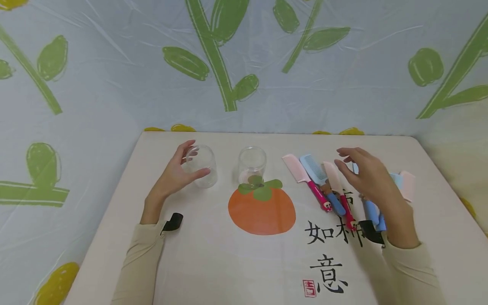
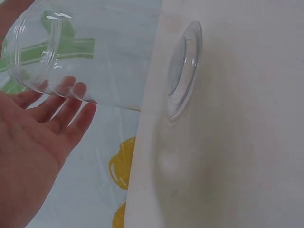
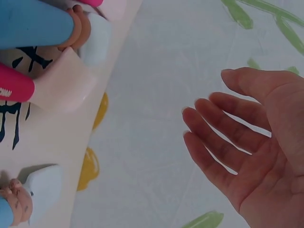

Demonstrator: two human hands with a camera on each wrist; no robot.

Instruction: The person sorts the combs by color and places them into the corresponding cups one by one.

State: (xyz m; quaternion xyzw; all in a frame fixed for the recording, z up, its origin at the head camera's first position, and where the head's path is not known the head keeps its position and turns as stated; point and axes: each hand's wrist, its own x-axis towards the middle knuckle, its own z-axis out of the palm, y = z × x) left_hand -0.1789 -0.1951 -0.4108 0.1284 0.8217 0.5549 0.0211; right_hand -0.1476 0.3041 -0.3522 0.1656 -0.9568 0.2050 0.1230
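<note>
The clear jar [image 1: 207, 160], a smooth, see-through cylinder with a rounded, ridged rim, is at the left of the tabletop [image 1: 206, 262]. My left grip [image 1: 178, 171] curls round it, thumb in front and fingers behind; I can't tell whether its base touches down. Near it stands a second clear jar [image 1: 252, 160], upright, by a flat orange persimmon print [image 1: 263, 218]. Rightward lie the combs [image 1: 319, 193], fine-toothed, pale pink with magenta handles or pale blue with rounded blue ones. Above them hangs my right grip [image 1: 367, 176], loosely bent, thumb and fingers apart. Beyond, a creased, pale sheet [image 1: 126, 84] bears green stems.
</note>
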